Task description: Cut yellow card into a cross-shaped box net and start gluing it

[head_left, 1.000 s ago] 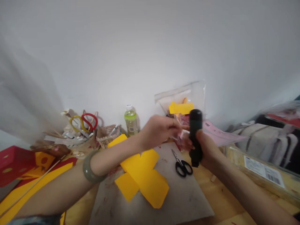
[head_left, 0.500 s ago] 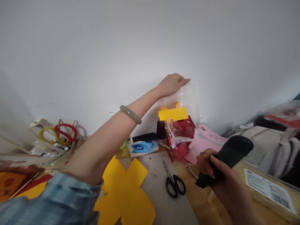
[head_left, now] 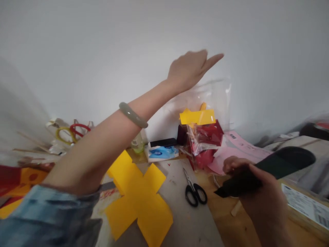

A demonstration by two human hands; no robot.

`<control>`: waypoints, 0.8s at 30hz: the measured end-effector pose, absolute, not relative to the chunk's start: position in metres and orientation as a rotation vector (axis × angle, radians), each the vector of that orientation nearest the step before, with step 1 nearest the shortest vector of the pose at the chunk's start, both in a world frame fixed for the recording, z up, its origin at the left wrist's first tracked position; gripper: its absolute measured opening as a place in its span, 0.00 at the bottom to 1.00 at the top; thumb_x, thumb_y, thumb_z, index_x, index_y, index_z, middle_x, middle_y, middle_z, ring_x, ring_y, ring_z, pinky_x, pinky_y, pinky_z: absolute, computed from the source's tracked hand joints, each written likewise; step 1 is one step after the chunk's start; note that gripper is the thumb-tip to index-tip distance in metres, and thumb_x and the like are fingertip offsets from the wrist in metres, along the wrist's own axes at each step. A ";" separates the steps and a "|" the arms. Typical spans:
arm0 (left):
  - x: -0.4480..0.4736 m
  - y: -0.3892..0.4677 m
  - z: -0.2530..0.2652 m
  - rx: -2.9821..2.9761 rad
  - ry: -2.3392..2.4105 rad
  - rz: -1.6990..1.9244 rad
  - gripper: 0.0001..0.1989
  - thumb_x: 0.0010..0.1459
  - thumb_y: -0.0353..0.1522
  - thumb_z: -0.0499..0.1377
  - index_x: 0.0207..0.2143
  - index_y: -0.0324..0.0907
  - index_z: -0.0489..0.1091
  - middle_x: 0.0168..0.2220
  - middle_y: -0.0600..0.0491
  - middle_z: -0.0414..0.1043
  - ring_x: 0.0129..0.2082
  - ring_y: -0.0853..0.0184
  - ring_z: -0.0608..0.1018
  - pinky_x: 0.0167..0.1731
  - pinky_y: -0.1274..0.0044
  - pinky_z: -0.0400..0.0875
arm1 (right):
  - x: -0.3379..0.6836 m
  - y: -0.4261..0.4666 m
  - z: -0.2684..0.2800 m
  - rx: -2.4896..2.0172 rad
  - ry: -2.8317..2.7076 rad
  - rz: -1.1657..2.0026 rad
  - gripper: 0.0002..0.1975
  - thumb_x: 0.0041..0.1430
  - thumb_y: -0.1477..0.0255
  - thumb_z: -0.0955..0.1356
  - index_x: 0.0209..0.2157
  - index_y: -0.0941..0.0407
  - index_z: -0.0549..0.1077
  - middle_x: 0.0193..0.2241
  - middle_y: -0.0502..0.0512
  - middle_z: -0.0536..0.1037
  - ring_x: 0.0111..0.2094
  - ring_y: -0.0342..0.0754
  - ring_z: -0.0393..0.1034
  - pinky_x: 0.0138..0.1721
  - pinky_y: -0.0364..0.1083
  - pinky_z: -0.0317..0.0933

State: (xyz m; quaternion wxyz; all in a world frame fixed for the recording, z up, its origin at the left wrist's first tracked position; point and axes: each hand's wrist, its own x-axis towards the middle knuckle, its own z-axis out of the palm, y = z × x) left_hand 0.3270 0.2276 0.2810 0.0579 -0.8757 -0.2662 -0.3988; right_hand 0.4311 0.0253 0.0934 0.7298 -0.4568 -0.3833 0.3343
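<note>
My left hand (head_left: 190,68), back toward me, is raised in front of the wall. One digit stretches out to the right, the others are partly hidden, and nothing shows in it. Just below stands a clear plastic bag (head_left: 223,99) holding red pieces and a yellow strip (head_left: 197,117). At the right, my right hand (head_left: 267,192) grips a long, dark, flat object with a rounded end (head_left: 288,161); its exact kind is unclear. Black-handled scissors (head_left: 194,192) lie on a grey board (head_left: 177,212), beside a yellow cross-shaped paper cutout (head_left: 140,197).
Behind the board sit a blue-and-white tissue pack (head_left: 162,153) and a bottle (head_left: 138,144). Pink paper (head_left: 239,151) lies right of the bag. A labelled package (head_left: 305,206) is at far right. Yellow- and red-handled tools (head_left: 65,134) stand at left.
My left hand has risen away from the bag's top edge, its digit now stretched out. My right hand has shifted slightly right, and the dark object extends further right. The view has also shifted.
</note>
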 end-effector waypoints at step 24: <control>0.124 0.014 0.019 -2.639 -0.213 -0.560 0.11 0.54 0.24 0.51 0.33 0.30 0.73 0.25 0.44 0.75 0.24 0.65 0.77 0.20 0.75 0.70 | 0.353 0.043 0.061 -1.874 -1.646 0.383 0.16 0.45 0.54 0.68 0.21 0.54 0.73 0.19 0.55 0.76 0.21 0.53 0.70 0.22 0.48 0.61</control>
